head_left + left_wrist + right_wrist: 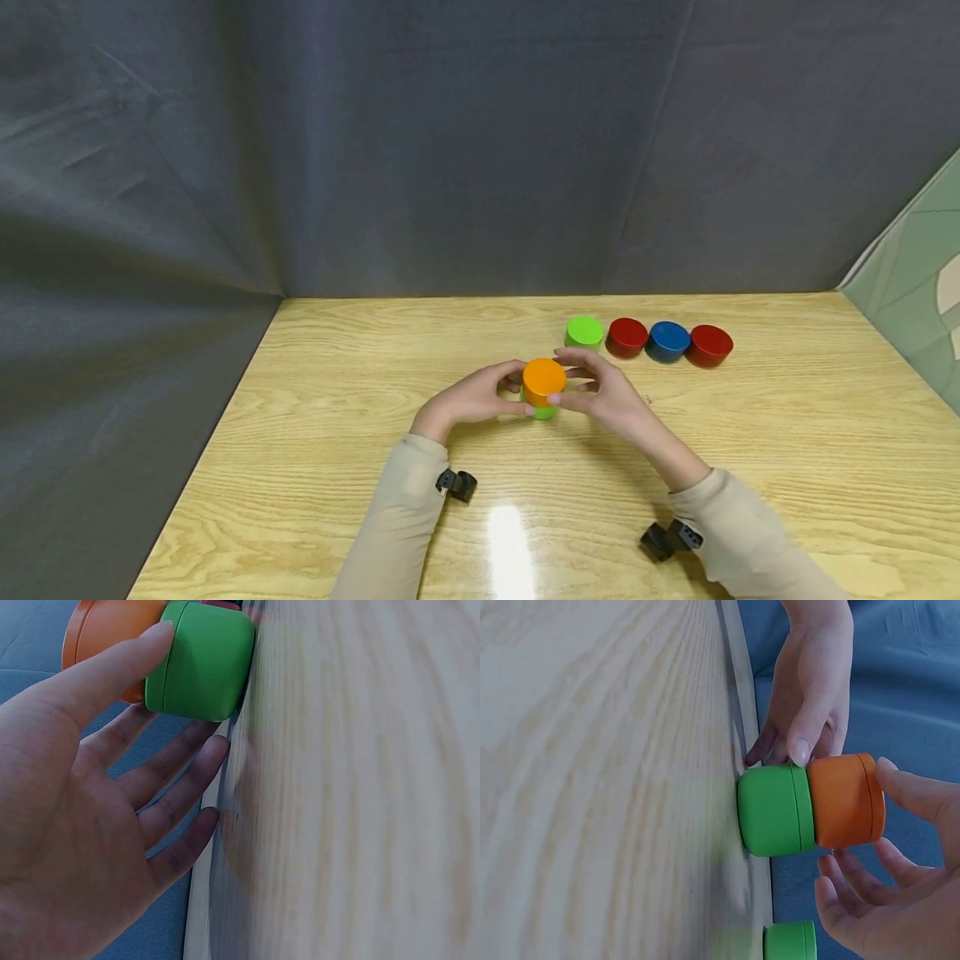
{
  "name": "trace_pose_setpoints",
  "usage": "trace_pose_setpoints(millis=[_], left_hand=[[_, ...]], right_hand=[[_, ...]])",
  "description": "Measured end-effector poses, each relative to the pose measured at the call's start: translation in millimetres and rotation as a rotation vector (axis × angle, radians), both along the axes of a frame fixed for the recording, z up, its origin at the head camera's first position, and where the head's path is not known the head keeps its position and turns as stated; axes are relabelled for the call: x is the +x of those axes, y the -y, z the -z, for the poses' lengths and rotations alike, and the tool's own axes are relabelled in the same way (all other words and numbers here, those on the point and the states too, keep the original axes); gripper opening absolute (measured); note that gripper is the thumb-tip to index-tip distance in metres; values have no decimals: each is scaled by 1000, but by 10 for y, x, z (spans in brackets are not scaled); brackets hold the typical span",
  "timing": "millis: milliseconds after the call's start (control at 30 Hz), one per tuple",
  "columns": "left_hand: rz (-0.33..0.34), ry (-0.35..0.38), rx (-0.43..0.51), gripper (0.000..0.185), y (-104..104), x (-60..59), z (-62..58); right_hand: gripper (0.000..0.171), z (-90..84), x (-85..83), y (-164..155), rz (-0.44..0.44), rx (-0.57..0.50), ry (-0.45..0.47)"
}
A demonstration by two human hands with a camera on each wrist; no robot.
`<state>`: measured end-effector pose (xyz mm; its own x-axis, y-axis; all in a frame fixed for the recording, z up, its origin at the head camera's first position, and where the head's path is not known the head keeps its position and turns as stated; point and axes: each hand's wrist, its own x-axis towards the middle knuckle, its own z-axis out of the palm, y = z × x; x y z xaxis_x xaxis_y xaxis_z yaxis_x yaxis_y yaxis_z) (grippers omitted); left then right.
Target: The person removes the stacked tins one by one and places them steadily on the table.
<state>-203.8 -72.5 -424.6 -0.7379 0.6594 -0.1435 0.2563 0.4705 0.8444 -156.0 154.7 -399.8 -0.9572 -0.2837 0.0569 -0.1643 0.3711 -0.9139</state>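
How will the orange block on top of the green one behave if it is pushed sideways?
The orange block looks rigid and glossy, so it would probably slide off the green block rather than bend. Being a short, wide cylinder lying flat, it seems unlikely to tip, though on edge it could roll.

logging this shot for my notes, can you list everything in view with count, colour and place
orange block: 1, orange, stacked on a green block at the table's middle
green block under it: 1, green, standing on the table
row of blocks: 4, green, red, blue, red, far right of the table
table: 1, light wood
backdrop: 1, dark grey cloth, behind and to the left
left hand: touching the stack's left side
right hand: fingers at the orange block's right side
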Motion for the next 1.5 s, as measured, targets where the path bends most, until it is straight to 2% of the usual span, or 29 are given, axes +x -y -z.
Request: trace_pose_setpoints(millis=[500,1500], left_hand=[[10,-3,13,54,5,8,-19],[-13,10,-1,56,-8,-3,8]], right_hand=[[62,25,-18,63,-7,10,39],[60,10,36,3,31,2,17]])
